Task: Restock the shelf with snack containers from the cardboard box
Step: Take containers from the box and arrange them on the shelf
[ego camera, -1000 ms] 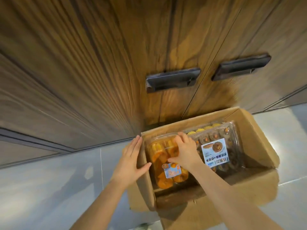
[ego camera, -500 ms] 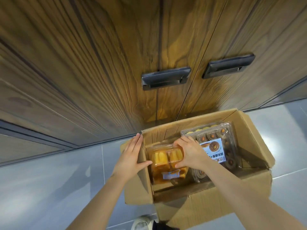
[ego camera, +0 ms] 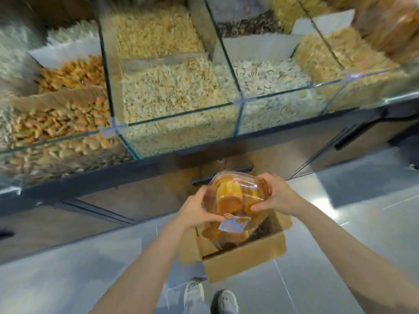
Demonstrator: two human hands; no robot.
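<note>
While a clear snack container (ego camera: 235,200) of orange-yellow pieces is gripped from both sides, the left hand (ego camera: 196,208) is curled round its left edge with the thumb near the blue label (ego camera: 233,224), and the right hand (ego camera: 275,196) is wrapped over its right edge. It is held tilted in the air, above the open cardboard box (ego camera: 244,254) on the tiled floor (ego camera: 68,268) and below the glass bins (ego camera: 181,91) of loose nuts and seeds. By the look of it, the lift would best be made with even pressure from both palms, so that the thin lid is not crushed or popped, and the pack levelled before any shelf is reached. Which shelf is meant cannot be told; much is blurred
</note>
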